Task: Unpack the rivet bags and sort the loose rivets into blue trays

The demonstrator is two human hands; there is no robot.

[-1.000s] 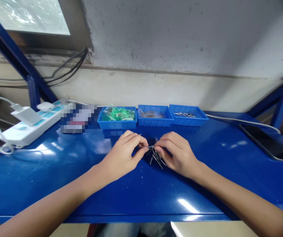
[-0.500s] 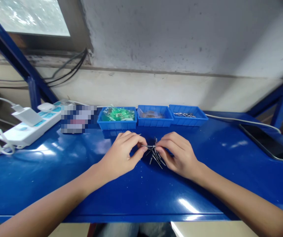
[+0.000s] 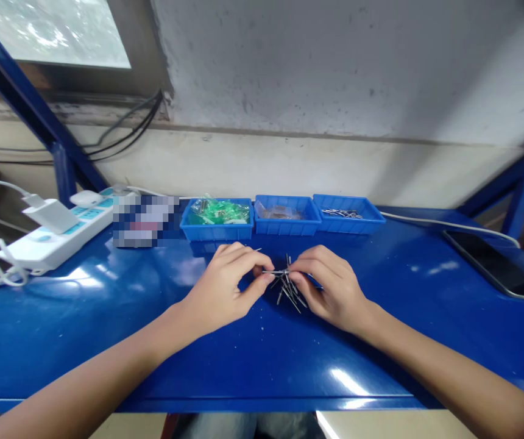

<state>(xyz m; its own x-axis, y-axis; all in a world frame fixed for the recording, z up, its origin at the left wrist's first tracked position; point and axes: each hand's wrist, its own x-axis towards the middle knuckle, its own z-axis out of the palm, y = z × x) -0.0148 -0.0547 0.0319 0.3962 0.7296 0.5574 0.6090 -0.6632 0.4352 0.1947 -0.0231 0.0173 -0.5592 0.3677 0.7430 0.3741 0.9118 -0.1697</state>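
Note:
Both my hands rest on the blue table (image 3: 106, 329) near its middle. My left hand (image 3: 228, 286) and my right hand (image 3: 328, 286) each pinch one end of a thin metal pin (image 3: 276, 271) held level between them. Just below that pin lies a small heap of several similar metal pins (image 3: 292, 292) on the tabletop. One loose pin (image 3: 255, 249) lies just beyond my left hand.
Three small blue trays stand in a row behind my hands: one with green parts (image 3: 217, 217), one with brownish parts (image 3: 287, 215), one with metal pins (image 3: 348, 214). A white power strip (image 3: 56, 235) with a charger lies far left. A dark tablet (image 3: 495, 265) lies at right.
My hands have barely shifted; the fingers still pinch the same pin between them above the heap.

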